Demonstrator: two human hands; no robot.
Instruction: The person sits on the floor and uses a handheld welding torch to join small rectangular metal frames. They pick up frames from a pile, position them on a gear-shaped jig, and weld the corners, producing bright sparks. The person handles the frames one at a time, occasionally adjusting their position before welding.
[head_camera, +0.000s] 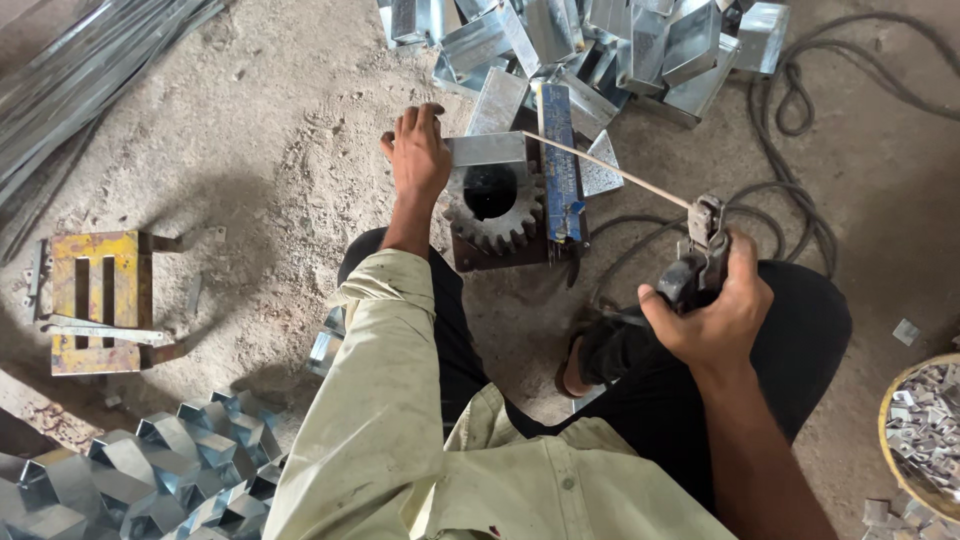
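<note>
Metal plate (487, 149), flat and grey, is laid across the top of a big toothed gear (495, 207), which sits on a dark base on the sandy floor (270, 130). The plate's left end is touched by the left hand (418, 152), whose fingers are spread flat and pressed down, so nothing is gripped by it. Just right of the plate, a long blue bar (560, 165) is stood along the side of the gear.

A dark rod holder (700, 255) is gripped tight by the right hand (715, 315), with the fingers curled all the way round the handle. A thin welding rod (610, 168) is clamped in the holder, and its far tip is pointed at the top of the blue bar, close to the plate's right end. Whether the tip is touching cannot be told.

A heap of shiny bent metal pieces (600, 45) is seen behind the gear. Black cables (800, 110) are looped on the floor to the right. A yellow metal frame (95, 300) is lying well apart on the left.
</note>
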